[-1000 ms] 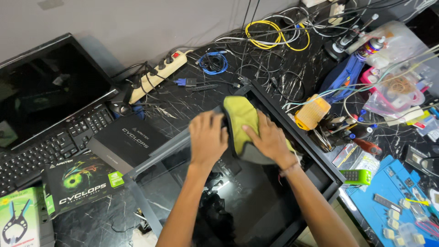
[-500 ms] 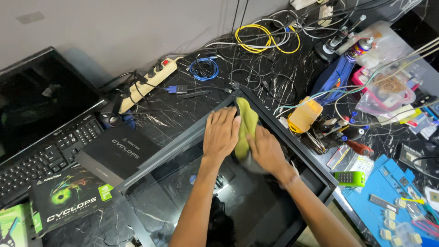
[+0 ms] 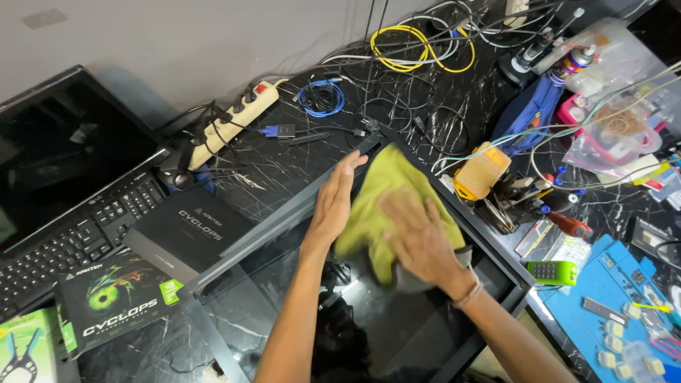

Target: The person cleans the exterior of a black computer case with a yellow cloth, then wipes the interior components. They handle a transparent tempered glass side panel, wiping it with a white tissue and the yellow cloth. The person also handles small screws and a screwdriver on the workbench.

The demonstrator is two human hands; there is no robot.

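Pressing my right hand (image 3: 418,241) flat on the yellow-green cloth (image 3: 383,206) near the glass panel's (image 3: 284,312) far corner, I brace the frame edge with my open left hand (image 3: 337,202).

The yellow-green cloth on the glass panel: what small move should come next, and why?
Probably slide the right hand with the cloth toward the bare glass panel nearer the person: the cloth covers only the far corner, and the left hand steadies the frame.

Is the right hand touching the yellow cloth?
Touching. The head view shows the right hand lying flat on the yellow cloth, fingers spread over it, no gap visible.
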